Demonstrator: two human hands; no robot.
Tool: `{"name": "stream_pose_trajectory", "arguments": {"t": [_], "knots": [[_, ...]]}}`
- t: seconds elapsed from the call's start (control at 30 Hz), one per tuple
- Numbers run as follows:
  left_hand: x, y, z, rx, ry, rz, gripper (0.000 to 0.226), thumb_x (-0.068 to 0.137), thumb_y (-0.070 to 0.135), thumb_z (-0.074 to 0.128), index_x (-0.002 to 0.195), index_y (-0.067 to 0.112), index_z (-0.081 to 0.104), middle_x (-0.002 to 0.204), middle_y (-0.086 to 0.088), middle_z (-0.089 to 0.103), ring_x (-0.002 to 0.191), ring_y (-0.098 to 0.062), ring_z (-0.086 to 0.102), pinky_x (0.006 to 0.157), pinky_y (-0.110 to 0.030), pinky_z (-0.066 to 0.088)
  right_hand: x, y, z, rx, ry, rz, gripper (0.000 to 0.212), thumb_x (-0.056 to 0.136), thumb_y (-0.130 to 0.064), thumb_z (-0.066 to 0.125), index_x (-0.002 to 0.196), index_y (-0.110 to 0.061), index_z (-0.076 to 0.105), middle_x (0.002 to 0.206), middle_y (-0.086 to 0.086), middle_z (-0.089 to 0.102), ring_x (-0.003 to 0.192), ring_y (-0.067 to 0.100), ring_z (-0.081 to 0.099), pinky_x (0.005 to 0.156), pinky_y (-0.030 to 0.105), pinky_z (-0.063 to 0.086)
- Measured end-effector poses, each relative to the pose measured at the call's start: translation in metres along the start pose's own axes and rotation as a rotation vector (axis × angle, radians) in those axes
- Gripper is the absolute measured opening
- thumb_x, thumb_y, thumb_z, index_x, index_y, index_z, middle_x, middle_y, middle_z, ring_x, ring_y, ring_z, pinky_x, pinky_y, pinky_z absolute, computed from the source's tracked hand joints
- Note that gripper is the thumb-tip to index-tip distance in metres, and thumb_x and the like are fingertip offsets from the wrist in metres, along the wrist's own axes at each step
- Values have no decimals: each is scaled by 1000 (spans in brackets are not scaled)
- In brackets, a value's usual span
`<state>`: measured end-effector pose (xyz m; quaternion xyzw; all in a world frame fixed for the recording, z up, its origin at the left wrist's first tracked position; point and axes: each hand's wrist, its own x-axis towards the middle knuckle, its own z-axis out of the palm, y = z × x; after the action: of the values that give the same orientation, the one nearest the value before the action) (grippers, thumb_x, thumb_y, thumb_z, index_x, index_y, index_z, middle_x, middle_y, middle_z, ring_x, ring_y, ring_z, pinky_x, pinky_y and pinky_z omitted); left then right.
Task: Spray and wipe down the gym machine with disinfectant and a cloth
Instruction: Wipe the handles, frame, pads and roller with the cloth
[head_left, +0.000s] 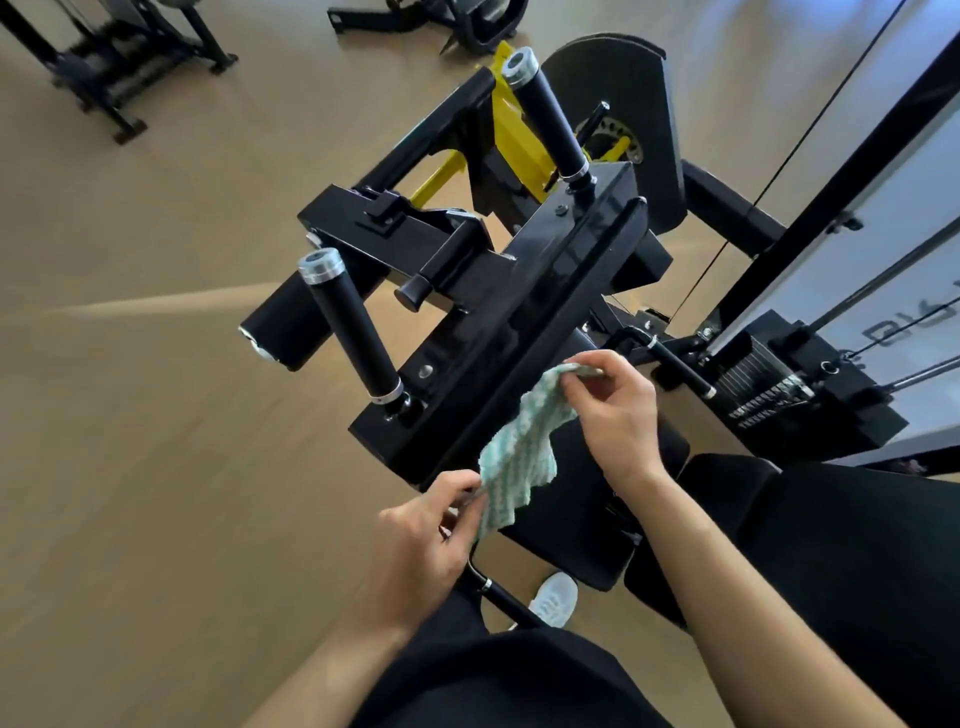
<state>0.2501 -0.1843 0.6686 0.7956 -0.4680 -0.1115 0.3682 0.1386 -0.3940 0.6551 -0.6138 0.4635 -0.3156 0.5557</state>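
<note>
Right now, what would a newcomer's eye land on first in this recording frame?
The green-and-white cloth, held up between the two hands at lower centre: the left hand pinches its lower end, the right hand its upper end. Behind it the black gym machine fills the middle, with a silver-capped near grip, a matching far grip and a yellow part at its far end.

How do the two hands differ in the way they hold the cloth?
The left hand pinches the cloth's lower edge; the right hand pinches its upper end. The left hand is nearer the camera; the right hand is farther out, over the machine. Both pinch the same cloth.
</note>
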Motion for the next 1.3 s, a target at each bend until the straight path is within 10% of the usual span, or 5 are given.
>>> {"name": "stream_pose_trajectory", "arguments": {"t": [0.3,0.53,0.77,0.93,1.3], "knots": [[6,-19,-8,254,206,-33,12,93,42,66,97,32,61,60,9,67,47,-14,64,42,-36,51,-44,8,93,489,-264,557,121,65,-92,64,162,-40,13,170,-12,20,156,13,22,126,50,25],[15,-11,-25,299,312,-21,14,93,36,70,87,24,73,58,11,62,46,-12,58,41,-34,48,-65,26,66,569,-304,358,120,81,-1,68,161,-42,-11,164,-6,32,134,16,55,105,38,53],[38,-13,-28,524,450,211,11,93,33,79,89,23,80,76,5,64,66,-22,55,56,-39,48,-72,20,112,460,-264,312,123,93,-25,75,154,-43,-30,131,10,63,111,10,68,99,30,56],[48,-24,-30,443,353,210,14,94,29,77,103,19,80,92,1,67,79,-24,61,69,-39,53,-56,18,134,532,-66,361,119,82,-70,68,154,-48,-23,158,18,40,130,18,59,113,42,48],[72,-4,-18,517,-19,469,36,98,16,64,134,18,70,140,1,65,128,-27,56,105,-43,43,-6,11,106,626,-19,447,89,85,-62,68,154,-29,22,130,4,64,122,23,64,108,50,51]]}}
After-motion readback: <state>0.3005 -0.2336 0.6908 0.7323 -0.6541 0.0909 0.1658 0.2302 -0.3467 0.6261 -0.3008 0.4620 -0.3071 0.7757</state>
